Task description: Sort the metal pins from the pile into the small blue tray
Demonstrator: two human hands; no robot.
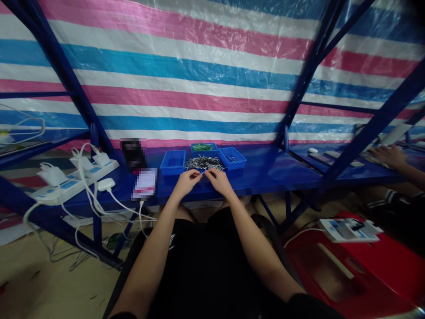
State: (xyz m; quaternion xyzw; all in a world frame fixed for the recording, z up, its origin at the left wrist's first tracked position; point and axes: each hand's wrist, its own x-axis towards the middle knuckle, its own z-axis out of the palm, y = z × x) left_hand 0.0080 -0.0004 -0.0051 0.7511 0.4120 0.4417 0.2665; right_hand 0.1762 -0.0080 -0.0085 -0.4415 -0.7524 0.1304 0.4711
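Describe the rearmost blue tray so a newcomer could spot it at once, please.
Find the blue table below the striped sheet, then the heap of thin silvery pieces. Behind that heap sits the rear tray, set apart by its green contents, which the left tray and right tray lack.

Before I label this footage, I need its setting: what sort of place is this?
Likely a makeshift workshop: a blue bench, blue trays beside a pile of thin pieces, and striped sheeting behind.
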